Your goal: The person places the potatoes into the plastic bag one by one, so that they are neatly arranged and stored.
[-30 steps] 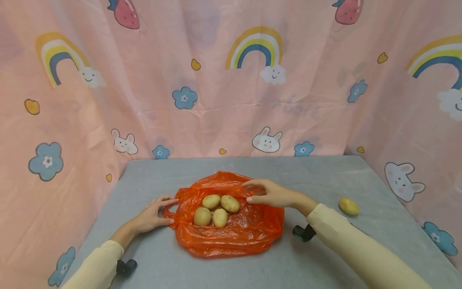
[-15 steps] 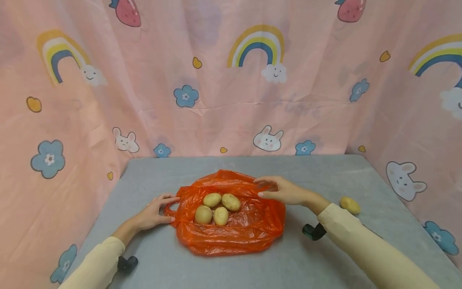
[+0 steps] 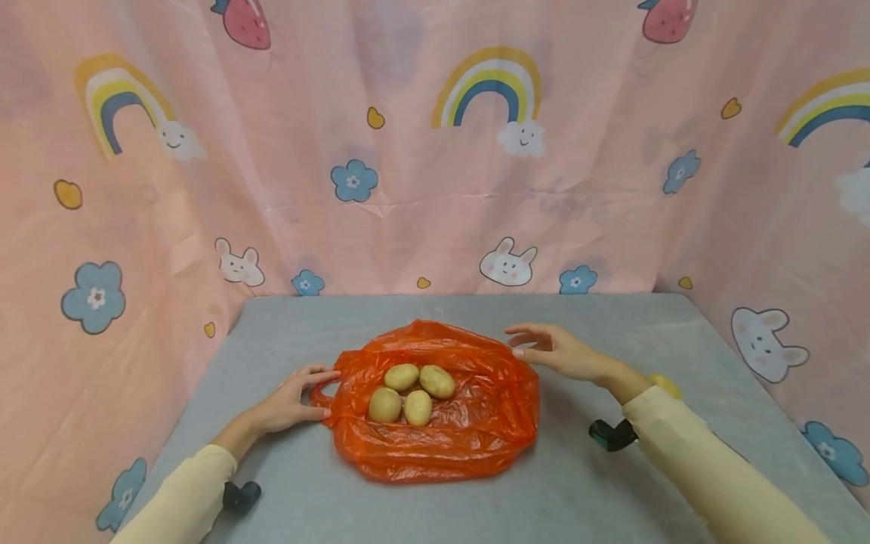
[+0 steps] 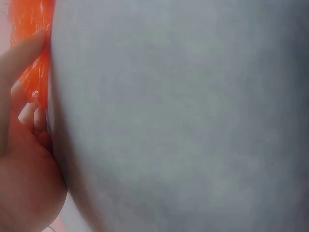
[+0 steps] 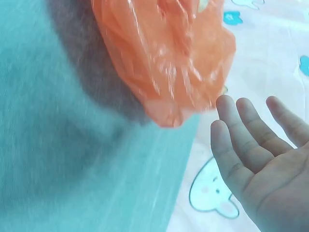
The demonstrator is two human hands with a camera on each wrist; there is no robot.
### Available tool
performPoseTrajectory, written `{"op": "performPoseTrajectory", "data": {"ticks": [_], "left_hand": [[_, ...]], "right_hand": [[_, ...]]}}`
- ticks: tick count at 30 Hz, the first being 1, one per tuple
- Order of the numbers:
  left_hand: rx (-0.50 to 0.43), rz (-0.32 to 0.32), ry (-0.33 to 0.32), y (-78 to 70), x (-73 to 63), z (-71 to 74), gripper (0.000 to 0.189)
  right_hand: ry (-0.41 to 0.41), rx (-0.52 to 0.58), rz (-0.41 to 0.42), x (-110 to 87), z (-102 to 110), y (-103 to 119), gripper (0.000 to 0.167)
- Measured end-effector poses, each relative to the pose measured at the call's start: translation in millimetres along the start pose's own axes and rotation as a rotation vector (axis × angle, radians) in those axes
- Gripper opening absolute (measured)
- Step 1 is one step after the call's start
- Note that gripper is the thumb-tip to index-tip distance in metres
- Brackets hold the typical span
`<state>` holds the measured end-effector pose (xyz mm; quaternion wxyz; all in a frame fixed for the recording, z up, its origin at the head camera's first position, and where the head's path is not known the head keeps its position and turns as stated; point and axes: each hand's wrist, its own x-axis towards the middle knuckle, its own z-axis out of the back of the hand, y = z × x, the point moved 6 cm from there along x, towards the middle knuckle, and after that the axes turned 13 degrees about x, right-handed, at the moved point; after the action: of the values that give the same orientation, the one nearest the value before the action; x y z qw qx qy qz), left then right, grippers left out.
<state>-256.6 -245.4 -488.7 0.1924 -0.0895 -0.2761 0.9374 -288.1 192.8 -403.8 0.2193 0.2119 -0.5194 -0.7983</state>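
Observation:
An orange-red plastic bag lies spread on the table, its mouth facing up. Several potatoes sit together in its left half. At the bag's left end, my left hand holds the handle area with thumb and fingers, and the left wrist view shows fingers curled against the plastic. My right hand hovers above the bag's far right corner, fingers loosely extended, holding nothing. In the right wrist view, the open palm is beside the bag.
Another potato lies on the grey table to the right, mostly hidden behind my right forearm. Black camera mounts stick out from both wrists. A pink patterned cloth hangs behind and beside the table.
My right hand has moved right, away from the potatoes and past the bag's right edge; its forearm now covers most of the lone potato. The left hand stays at the handle.

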Motion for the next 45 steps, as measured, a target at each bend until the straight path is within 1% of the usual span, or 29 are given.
{"op": "performPoseTrajectory", "data": {"ticks": [4, 9, 13, 19, 24, 30, 34, 36, 41, 45], "left_hand": [[0.001, 0.012, 0.002, -0.7, 0.2, 1.0, 0.067], [0.002, 0.03, 0.014, 0.0, 0.9, -0.6, 0.068], [-0.005, 0.033, 0.014, 1.3, 1.2, -1.3, 0.069], [0.001, 0.027, 0.007, 2.0, 1.2, -2.0, 0.069], [-0.004, 0.027, 0.005, 3.4, 0.8, -2.4, 0.068], [0.0, 0.027, 0.005, 5.8, 1.5, -3.5, 0.068], [0.015, 0.033, 0.005, 5.7, 1.1, -3.0, 0.067], [0.017, 0.031, 0.004, 4.9, 0.9, -2.7, 0.067], [0.023, 0.022, -0.002, 2.1, 0.3, -2.1, 0.067], [0.029, 0.027, -0.002, 1.3, -0.6, -1.4, 0.065]], "right_hand": [[-0.04, -0.023, -0.004, -5.4, 11.6, -0.4, 0.056], [-0.08, -0.051, -0.053, -13.2, 24.6, -7.0, 0.06], [-0.092, -0.055, -0.088, -19.9, 33.9, -13.6, 0.06], [-0.091, -0.083, -0.103, -29.3, 46.3, -21.1, 0.06], [-0.092, -0.068, -0.142, -38.4, 56.3, -31.0, 0.062], [-0.114, -0.052, -0.187, -49.6, 65.2, -43.9, 0.064], [-0.128, -0.052, -0.181, -56.7, 70.2, -48.1, 0.062], [-0.129, -0.047, -0.165, -60.0, 71.6, -49.2, 0.06], [-0.136, -0.04, -0.166, -67.9, 75.5, -56.2, 0.063], [-0.157, -0.062, -0.166, -75.5, 81.1, -60.4, 0.063]]}}
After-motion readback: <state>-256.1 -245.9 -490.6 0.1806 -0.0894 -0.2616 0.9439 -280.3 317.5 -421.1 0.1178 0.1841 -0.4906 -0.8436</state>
